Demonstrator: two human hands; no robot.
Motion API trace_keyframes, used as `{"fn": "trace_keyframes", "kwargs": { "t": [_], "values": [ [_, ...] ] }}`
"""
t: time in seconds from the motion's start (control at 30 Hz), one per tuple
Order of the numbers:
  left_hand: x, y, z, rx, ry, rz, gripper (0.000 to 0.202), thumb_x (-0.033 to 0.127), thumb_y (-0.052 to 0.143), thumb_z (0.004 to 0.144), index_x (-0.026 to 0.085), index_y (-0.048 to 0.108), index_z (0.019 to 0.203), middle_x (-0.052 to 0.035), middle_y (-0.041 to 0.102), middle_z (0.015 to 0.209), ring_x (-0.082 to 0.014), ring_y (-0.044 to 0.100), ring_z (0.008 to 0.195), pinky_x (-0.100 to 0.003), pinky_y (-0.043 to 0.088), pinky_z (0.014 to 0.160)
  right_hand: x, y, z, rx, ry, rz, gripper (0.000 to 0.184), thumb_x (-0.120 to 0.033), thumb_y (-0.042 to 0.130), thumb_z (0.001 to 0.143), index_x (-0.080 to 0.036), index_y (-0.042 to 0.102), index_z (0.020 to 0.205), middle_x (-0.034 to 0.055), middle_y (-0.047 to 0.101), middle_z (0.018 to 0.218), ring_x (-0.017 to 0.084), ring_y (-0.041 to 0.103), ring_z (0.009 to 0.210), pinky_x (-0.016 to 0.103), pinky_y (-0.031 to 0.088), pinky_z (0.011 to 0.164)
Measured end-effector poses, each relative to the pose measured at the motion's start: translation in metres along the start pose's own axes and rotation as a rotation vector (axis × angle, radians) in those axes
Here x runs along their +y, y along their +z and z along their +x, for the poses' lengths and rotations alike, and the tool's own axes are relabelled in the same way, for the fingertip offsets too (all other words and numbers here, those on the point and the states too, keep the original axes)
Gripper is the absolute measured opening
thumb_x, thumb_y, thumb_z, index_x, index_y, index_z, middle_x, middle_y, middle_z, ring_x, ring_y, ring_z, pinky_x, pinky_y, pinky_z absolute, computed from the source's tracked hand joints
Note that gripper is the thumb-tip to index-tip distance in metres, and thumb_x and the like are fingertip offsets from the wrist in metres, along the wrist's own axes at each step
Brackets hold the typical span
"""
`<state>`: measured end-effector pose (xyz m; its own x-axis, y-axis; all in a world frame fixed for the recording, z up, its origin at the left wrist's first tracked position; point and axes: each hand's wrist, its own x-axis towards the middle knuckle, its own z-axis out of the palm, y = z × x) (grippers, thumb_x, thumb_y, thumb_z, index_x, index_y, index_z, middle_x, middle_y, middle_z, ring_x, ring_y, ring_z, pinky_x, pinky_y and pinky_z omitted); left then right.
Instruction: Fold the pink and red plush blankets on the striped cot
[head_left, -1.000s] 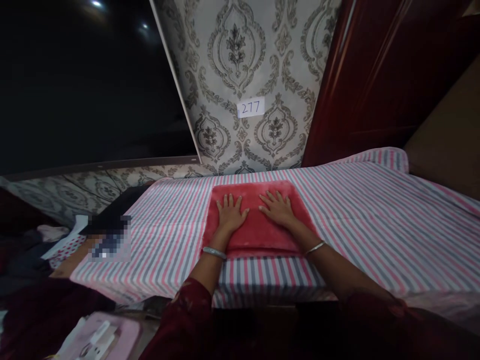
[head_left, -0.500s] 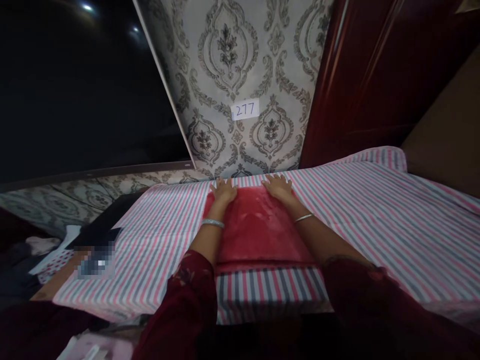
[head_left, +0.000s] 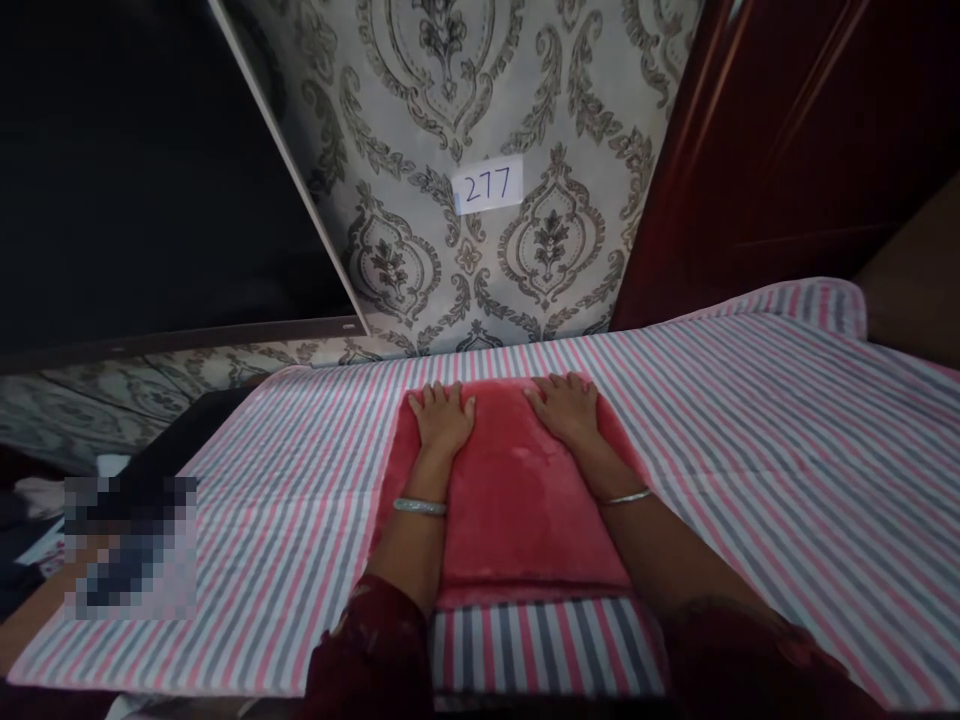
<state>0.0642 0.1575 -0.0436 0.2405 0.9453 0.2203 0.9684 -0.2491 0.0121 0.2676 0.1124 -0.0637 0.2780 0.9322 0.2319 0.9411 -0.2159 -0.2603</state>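
Observation:
A folded red plush cloth (head_left: 517,510) lies flat on the striped sheet (head_left: 285,480), its folded edge facing me. My left hand (head_left: 444,418) rests palm down on its far left part, fingers spread. On the far right part lies my right hand (head_left: 568,405), also flat with fingers apart. Neither hand grips the cloth. Each wrist carries a bangle, and both forearms cover parts of the cloth's sides.
A large dark television screen (head_left: 150,180) stands at the back left. Behind the sheet is a patterned wall with a paper label (head_left: 488,184) reading 277. A dark red wooden panel (head_left: 750,170) rises at the right. A blurred patch covers something at the left.
The view has come closer to the cloth. Both hands have drawn back slightly from its far edge toward me, still flat on it.

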Motion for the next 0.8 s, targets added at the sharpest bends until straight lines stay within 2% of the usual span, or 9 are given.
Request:
{"fn": "trace_keyframes", "kwargs": {
  "t": [0.17, 0.4, 0.7, 0.8],
  "values": [
    [0.0008, -0.0004, -0.0011, 0.005, 0.008, 0.010, 0.059, 0.047, 0.027, 0.103, 0.020, 0.052, 0.149, -0.0175, 0.053, 0.149, -0.0365, 0.041, 0.142, -0.065, 0.018, 0.120, 0.0010, -0.0007, -0.0001, -0.033, 0.009, -0.018, 0.059, -0.055, 0.025, 0.103, -0.026, 0.064, 0.137, 0.0119, 0.059, 0.142, 0.039, 0.040, 0.134, 0.062, 0.028, 0.108],
    [0.0029, -0.0005, -0.0009, -0.018, -0.002, 0.016, 0.059, 0.047, 0.028, 0.103, 0.019, 0.048, 0.151, -0.0187, 0.048, 0.153, -0.0378, 0.039, 0.143, -0.066, 0.018, 0.120, 0.0029, -0.0020, -0.0004, -0.023, -0.001, 0.017, 0.058, -0.053, 0.025, 0.103, -0.026, 0.065, 0.135, 0.0118, 0.061, 0.140, 0.039, 0.042, 0.132, 0.061, 0.028, 0.108],
    [0.0032, 0.0006, -0.0013, -0.014, -0.011, 0.032, 0.058, 0.047, 0.028, 0.103, 0.021, 0.048, 0.151, -0.0176, 0.050, 0.153, -0.0360, 0.040, 0.143, -0.065, 0.020, 0.119, 0.0014, -0.0004, -0.0009, 0.007, -0.001, 0.011, 0.054, -0.054, 0.029, 0.103, -0.027, 0.066, 0.133, 0.0115, 0.063, 0.137, 0.037, 0.044, 0.130, 0.059, 0.029, 0.107],
    [0.0026, -0.0036, -0.0001, -0.030, -0.012, 0.009, 0.060, 0.048, 0.027, 0.103, 0.021, 0.045, 0.154, -0.0186, 0.044, 0.157, -0.0364, 0.036, 0.147, -0.066, 0.020, 0.119, -0.0019, -0.0037, -0.0022, 0.009, 0.004, 0.004, 0.054, -0.052, 0.030, 0.103, -0.026, 0.066, 0.133, 0.0122, 0.063, 0.137, 0.037, 0.045, 0.130, 0.059, 0.029, 0.107]
  ]
}}
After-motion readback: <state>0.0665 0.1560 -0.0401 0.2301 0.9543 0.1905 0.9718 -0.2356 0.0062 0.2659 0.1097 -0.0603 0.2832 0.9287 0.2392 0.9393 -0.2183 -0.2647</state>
